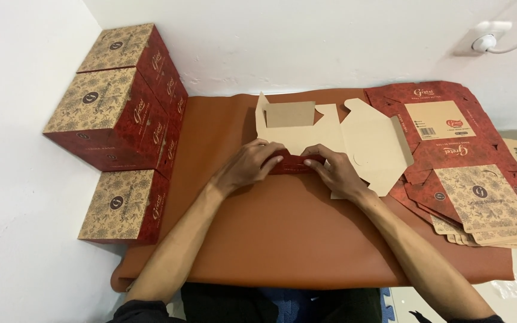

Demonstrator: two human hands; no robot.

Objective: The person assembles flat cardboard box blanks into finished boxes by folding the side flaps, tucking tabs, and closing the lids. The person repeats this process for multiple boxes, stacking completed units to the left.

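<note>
Views: one only — the head camera, so nothing is shared with a second view.
Position: above the near edge of the brown mat (282, 239), at the person's head.
Facing: steeply down and forward, toward the white wall (306, 42) behind the mat.
Nearness: close — both forearms run in from the bottom edge, left hand (249, 162) and right hand (336, 170) near centre.
Span: finished boxes (121, 107) at left, flat box blanks (468, 173) at right.
</note>
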